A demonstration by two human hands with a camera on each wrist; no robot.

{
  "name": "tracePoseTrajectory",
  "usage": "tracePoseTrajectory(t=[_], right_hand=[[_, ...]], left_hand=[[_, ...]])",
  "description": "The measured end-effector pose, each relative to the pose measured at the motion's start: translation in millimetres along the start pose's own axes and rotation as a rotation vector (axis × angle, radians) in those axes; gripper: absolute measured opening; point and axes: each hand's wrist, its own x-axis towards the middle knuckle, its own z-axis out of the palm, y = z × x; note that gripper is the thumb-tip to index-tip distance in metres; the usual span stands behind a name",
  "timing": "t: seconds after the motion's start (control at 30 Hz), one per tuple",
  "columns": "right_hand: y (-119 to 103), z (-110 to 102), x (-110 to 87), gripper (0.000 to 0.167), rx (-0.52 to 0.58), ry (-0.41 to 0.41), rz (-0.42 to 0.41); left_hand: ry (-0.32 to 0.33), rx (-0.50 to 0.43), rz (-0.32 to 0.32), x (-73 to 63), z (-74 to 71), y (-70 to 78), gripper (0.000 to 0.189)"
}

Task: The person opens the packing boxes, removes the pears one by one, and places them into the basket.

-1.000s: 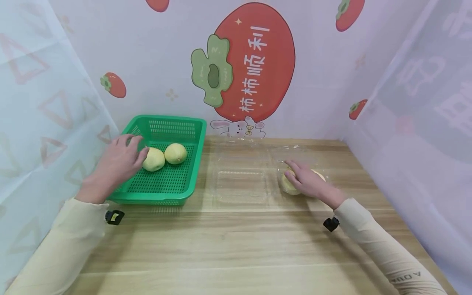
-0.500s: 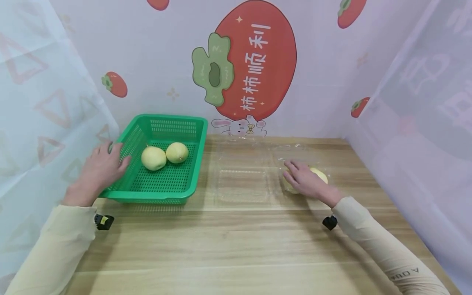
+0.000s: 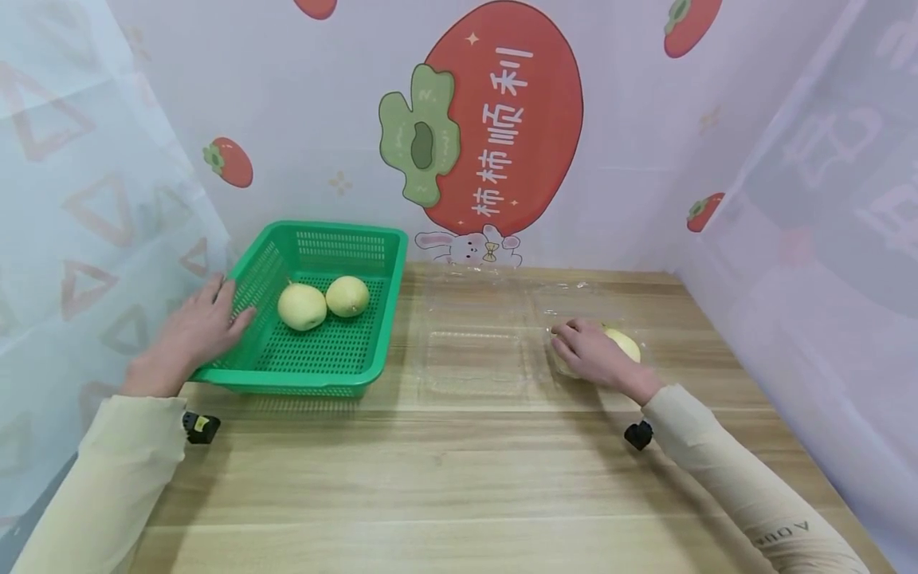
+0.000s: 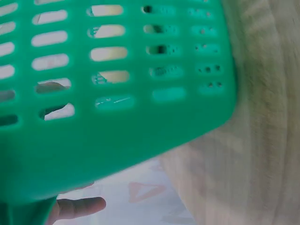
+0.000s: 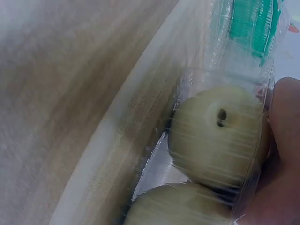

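Note:
In the head view my left hand (image 3: 197, 327) grips the left rim of a green plastic basket (image 3: 390, 307), with the thumb inside and fingers outside. The left wrist view shows a finger (image 4: 82, 207) pointing down past the basket's corner. Two pale yellow pears (image 3: 303, 307) lie inside the basket. To the right, my right hand (image 3: 588, 351) is curled over a pear (image 5: 218, 136) in a clear plastic clamshell box (image 5: 206, 75). A second pear (image 3: 622, 343) sits beside it in the box. My fingertips there are mostly hidden by the pear.
A clear plastic piece (image 3: 473, 351) lies flat between basket and box; whether it joins the box is hard to see. All stand on a wooden table (image 3: 430, 478). Printed sheets (image 3: 323, 127) hang behind and on both sides.
My left hand has moved left, from above the pears to the basket's left rim. The right hand stays over its pear, and its fingers have curled more.

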Motion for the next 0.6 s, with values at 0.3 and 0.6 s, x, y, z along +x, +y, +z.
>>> tracePoseTrajectory(t=[0.3, 0.6], right_hand=[[3.1, -1.0, 8.7, 0.039, -0.012, 0.005, -0.027], [6.9, 1.7, 8.5, 0.035, 0.011, 0.051, -0.013]], left_hand=[[-0.053, 0.054, 0.011, -1.7, 0.2, 1.0, 0.08], [-0.05, 0.076, 0.02, -1.4, 0.6, 1.5, 0.075]])
